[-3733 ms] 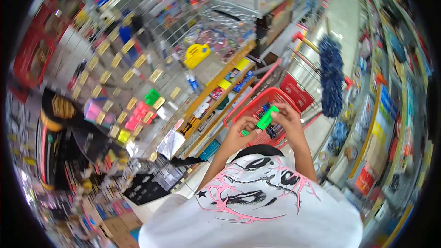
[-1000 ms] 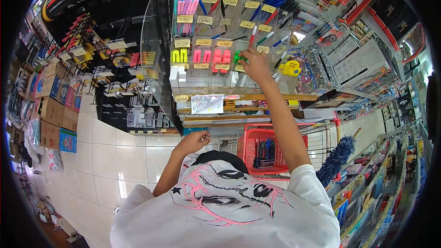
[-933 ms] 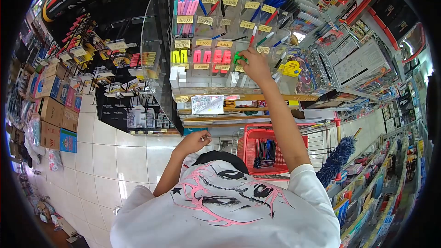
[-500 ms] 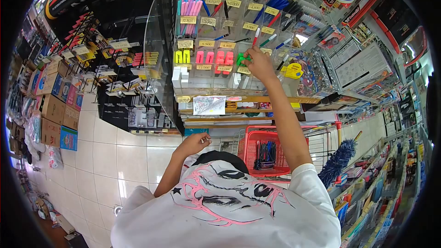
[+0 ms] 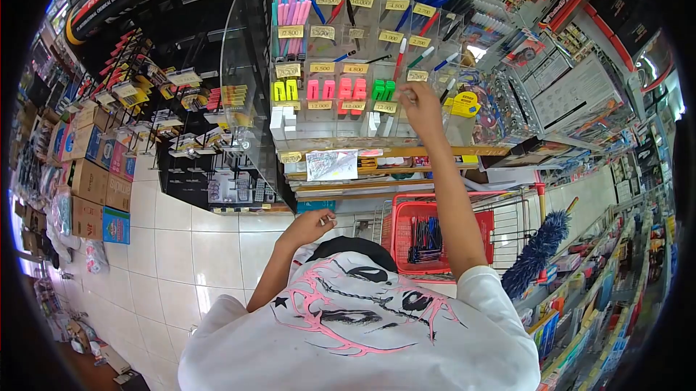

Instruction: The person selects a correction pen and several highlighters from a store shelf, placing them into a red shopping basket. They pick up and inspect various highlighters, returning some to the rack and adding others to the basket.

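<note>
My right hand is raised at the acrylic pen rack, just right of the green highlighters. Its fingers are loosely bent and slightly apart, with nothing visible in them. Left of the green ones, pink highlighters and yellow highlighters stand in their own compartments. A red-and-white marker leans in the row above. Low by my body, my left hand hangs in the air with relaxed, partly curled fingers and holds nothing.
A red basket with many pens sits in a wire cart below my right arm. A blue duster stands at the cart's right. Cardboard boxes are stacked at left, and shelves of goods line the right.
My right hand has moved right, off the green highlighters, which now stand upright side by side in their compartment. My left hand has barely moved. The view has shifted slightly.
</note>
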`<control>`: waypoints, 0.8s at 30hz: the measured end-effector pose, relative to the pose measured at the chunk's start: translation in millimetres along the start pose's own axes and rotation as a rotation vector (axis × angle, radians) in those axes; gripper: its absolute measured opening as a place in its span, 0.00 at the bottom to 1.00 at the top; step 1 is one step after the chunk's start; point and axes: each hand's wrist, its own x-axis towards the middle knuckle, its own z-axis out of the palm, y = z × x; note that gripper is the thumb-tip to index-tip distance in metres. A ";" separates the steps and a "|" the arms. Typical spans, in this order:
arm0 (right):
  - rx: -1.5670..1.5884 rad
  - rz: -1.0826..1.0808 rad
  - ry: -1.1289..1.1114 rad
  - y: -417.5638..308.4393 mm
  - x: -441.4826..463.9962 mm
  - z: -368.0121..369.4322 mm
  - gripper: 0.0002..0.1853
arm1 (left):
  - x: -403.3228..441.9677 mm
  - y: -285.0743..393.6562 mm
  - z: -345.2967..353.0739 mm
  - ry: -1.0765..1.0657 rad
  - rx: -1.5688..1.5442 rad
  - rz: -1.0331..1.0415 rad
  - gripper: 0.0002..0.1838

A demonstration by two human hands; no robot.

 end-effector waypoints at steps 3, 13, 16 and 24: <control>0.171 0.221 0.194 15.4 -44.1 -12.8 0.14 | -0.3 -2.5 3.2 0.003 0.000 0.021 0.18; 0.031 0.991 -0.021 132.3 -466.6 0.8 0.29 | 18.7 3.5 21.3 -0.182 0.010 -0.023 0.16; -0.119 0.933 -0.236 122.8 -514.9 6.7 0.28 | 34.1 19.1 29.2 -0.280 0.099 0.005 0.16; -0.294 1.262 -0.520 92.8 -496.9 23.5 0.23 | 102.9 39.2 115.1 -0.543 0.158 0.276 0.13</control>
